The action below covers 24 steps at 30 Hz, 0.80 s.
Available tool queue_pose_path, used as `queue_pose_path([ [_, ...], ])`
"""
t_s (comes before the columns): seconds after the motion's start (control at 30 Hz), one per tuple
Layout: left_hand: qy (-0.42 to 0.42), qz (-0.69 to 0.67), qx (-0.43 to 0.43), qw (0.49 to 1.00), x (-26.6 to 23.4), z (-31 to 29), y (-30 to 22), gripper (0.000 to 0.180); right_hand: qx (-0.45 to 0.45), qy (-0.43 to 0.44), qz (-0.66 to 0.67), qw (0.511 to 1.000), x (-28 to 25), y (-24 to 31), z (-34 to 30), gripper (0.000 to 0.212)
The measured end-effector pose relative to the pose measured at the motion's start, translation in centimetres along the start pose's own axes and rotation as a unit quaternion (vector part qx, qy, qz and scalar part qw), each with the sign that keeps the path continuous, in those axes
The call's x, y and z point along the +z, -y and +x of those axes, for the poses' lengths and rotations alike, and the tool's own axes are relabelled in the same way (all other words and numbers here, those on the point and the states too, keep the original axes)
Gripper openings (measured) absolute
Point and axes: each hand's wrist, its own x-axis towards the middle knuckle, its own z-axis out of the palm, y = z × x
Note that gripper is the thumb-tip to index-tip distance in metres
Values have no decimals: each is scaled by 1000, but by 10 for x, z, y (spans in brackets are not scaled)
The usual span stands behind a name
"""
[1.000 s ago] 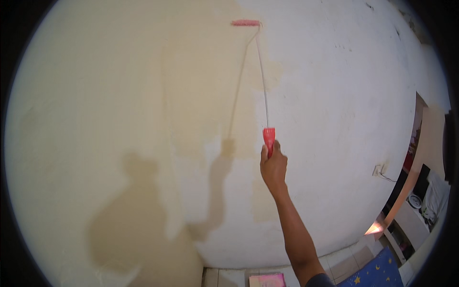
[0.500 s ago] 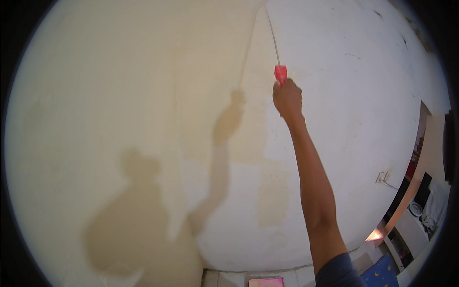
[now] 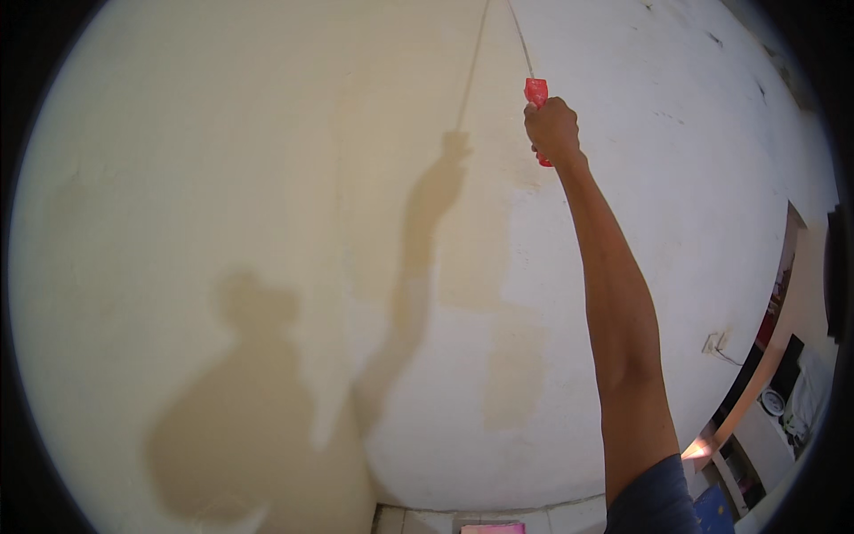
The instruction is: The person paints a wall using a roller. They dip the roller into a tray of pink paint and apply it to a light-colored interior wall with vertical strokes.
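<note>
My right hand (image 3: 555, 129) is raised on an outstretched arm and closed around the red handle (image 3: 535, 91) of a paint roller. A thin metal rod (image 3: 521, 40) runs up from the handle and leaves the top of the view, so the roller's head is hidden. Behind it is a white wall (image 3: 623, 231) with a broad cream-coloured area (image 3: 471, 249) to the left of my arm. A smaller cream patch (image 3: 514, 374) lies lower down. My left hand is out of view.
A cream wall (image 3: 160, 178) meets the white one at a corner on the left, carrying my shadow (image 3: 258, 383). At right are a wall socket (image 3: 712, 343) with a cord and a round white object (image 3: 772, 402). Low down lie a pink item (image 3: 492, 529) and blue patterned fabric (image 3: 714, 511).
My right hand has moved up and slightly right with the roller. More of the red handle shows below my fist, and the rod's upper end has gone out of view.
</note>
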Motion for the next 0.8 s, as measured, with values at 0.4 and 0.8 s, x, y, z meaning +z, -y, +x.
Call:
queue_pose_path([
  [0.4,-3,-30,308,951,-16,-53,-297,27,27,11,-93,995,29,-104,-203,36],
  [0.8,197,-207,496,820,-41,-172,-599,42,137,121,193,964,27,-121,-316,31],
])
